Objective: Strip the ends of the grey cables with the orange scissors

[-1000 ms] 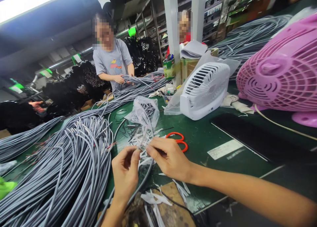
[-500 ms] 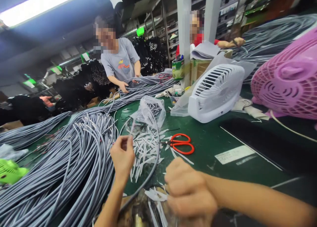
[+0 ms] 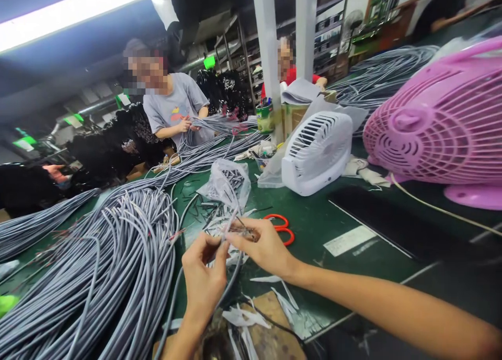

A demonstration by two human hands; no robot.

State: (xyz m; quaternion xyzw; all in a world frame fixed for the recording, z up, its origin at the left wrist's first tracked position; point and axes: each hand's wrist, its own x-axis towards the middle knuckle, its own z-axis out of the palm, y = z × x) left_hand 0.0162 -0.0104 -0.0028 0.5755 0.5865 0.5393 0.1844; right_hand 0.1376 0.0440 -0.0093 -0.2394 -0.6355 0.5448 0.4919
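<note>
My left hand [image 3: 204, 272] is closed, thumb and fingertips pinching a grey cable [image 3: 232, 279] near the centre of the head view. Against the same spot, the fingers of my right hand [image 3: 270, 249] are pressed together on the cable. Fingers hide the exact point of grip. The cable bends down from my hands toward the front edge. Red-handled scissors [image 3: 289, 237] lie just beyond my right hand, their blades hidden behind it. Behind my hands sits a clear plastic bag [image 3: 240, 197] of small dark pieces. White strips [image 3: 246, 318] lie in front on a brown board [image 3: 283, 344].
A big bundle of grey cables [image 3: 129, 266] fills the left of the green table [image 3: 309, 218]. A white fan [image 3: 317, 156], a pink fan [image 3: 427, 124] and a black flat panel [image 3: 384, 221] are on the right. One co-worker [image 3: 176, 103] handles cables across the table.
My right hand has moved up and left from the front edge to meet my left hand at the cable. The view has shifted slightly. The co-worker in grey has raised some cables.
</note>
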